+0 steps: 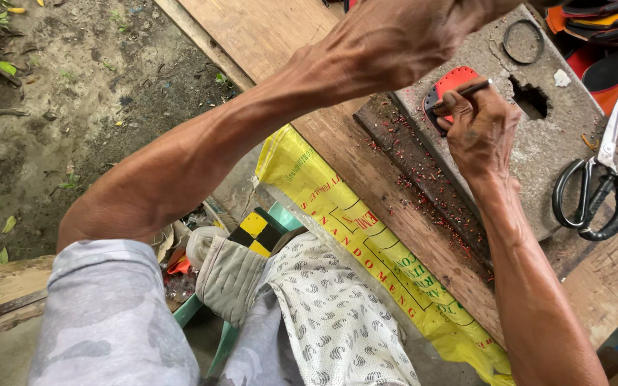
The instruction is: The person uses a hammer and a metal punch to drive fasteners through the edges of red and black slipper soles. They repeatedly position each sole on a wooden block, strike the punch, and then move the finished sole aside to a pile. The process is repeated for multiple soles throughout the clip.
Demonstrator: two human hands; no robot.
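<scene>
Long pale wooden plank bench (266, 28) runs diagonally over bare dirt ground (73, 86). Yellow printed woven plastic sack (366, 243) draped along its near edge.

Grey pitted concrete slab (574, 136) sits on the plank, with a rough hole and a dark metal ring (523, 41) lying flat near its far corner. A rusty flat iron bar (423, 179) lies alongside the slab, dusted with red punch crumbs.

Black-handled steel scissors (595, 179) rest on the slab's right part, blades pointing away, well apart from the work.

Stack of orange, red and black sole-shaped cut pieces (609, 43) at upper right, beyond the slab.

Left hand (402, 36) raised high, close to the camera; fingers run out of frame at the top, so whether it is closed on anything cannot be told.

Right hand (477, 125) rests on the slab, fingers pinched closed around a thin dark metal punch or awl (466, 91), tip pointing at the workpiece.

Small red rubber-like flat piece with a black perforated edge (450, 84) lies flat on the slab, touching the right hand's fingertips and partly hidden under them. Judged light, thin and flexible, probably grippy rather than slick; it would bend if lifted by one corner. Best taken by its free rounded far edge, or pressed flat to keep it from shifting.
</scene>
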